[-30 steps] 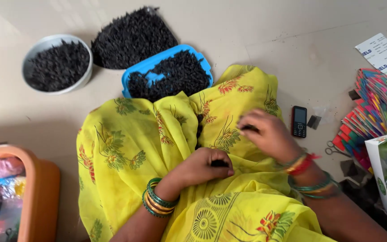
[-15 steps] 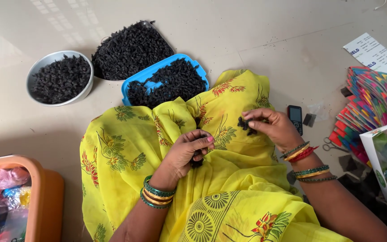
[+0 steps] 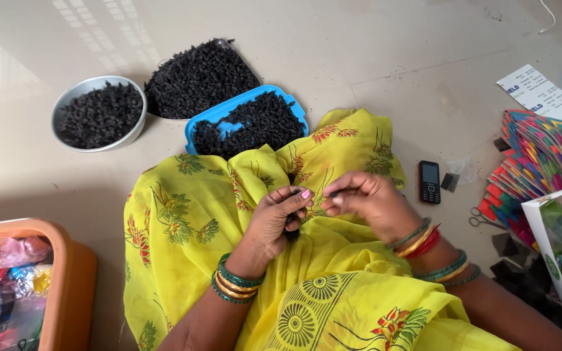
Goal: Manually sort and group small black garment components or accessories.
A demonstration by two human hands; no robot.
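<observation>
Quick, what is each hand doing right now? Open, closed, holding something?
Left hand: closed, fingers curled on a small dark piece over the yellow cloth.
Right hand: fingertips pinched together; what they hold cannot be told.

The single head-worn camera looked steeply down from close above the person's lap, facing forward over the yellow cloth (image 3: 183,221) toward the floor (image 3: 372,58). The left hand (image 3: 280,218) and right hand (image 3: 367,198) sat near centre; the orange tub (image 3: 66,286) was cropped at lower left.
</observation>
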